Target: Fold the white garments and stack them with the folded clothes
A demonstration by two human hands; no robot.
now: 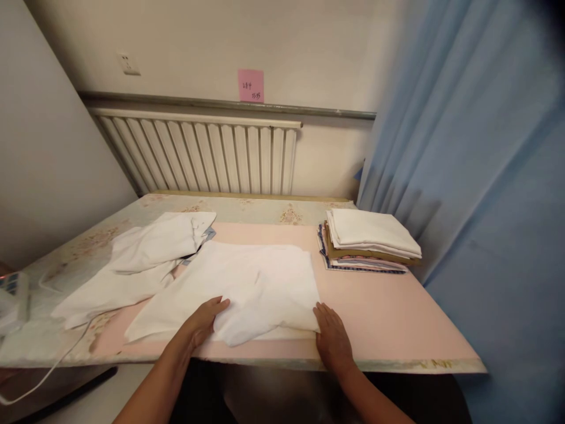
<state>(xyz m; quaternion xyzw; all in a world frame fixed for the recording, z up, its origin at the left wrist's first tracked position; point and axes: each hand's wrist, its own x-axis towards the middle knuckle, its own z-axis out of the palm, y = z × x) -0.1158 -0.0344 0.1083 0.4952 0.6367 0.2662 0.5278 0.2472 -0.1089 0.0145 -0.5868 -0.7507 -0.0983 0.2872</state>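
Note:
A white cloth (273, 277) lies partly folded on a pink mat (375, 318), its near edge rumpled and its left part spread out flat. My left hand (204, 321) is closed on the near fold, left of the middle, with the thumb on top and most fingers hidden by the hand and the cloth. At the cloth's right edge, near the front corner, my right hand (333, 335) is closed with its fingers together and the edge in its grasp. To the left, a loose heap of white cloth (150, 253) overlaps the mat, some dark and blue-grey fabric showing under it.
A neat stack of folded cloths (373, 235), white on top, stands at the right rear. A blue curtain (477, 206) hangs along the right side. A white device (13, 300) with a cable sits at the left edge. A radiator (198, 153) is behind the table.

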